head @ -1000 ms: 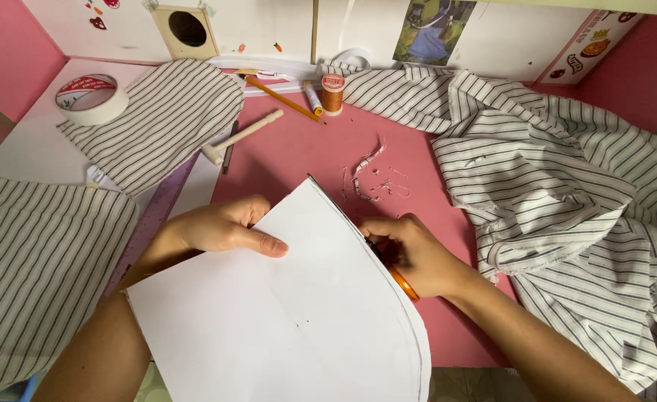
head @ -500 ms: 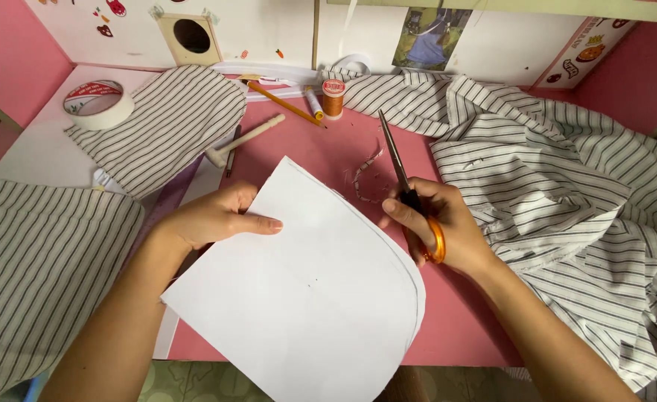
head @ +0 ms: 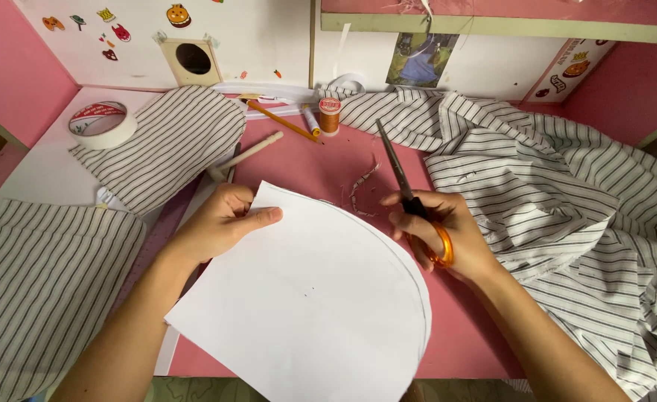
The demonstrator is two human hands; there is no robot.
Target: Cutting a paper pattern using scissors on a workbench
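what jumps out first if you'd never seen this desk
The big white paper sheet with one rounded edge fills the middle of the pink desk, pinched at its top corner by the left hand. Beside it, the right hand grips orange-handled scissors, blades pointing away. Striped fabric is heaped on the right.

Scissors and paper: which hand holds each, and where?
Right hand grips the scissors by their orange handles. Left hand pinches the white paper's upper corner.
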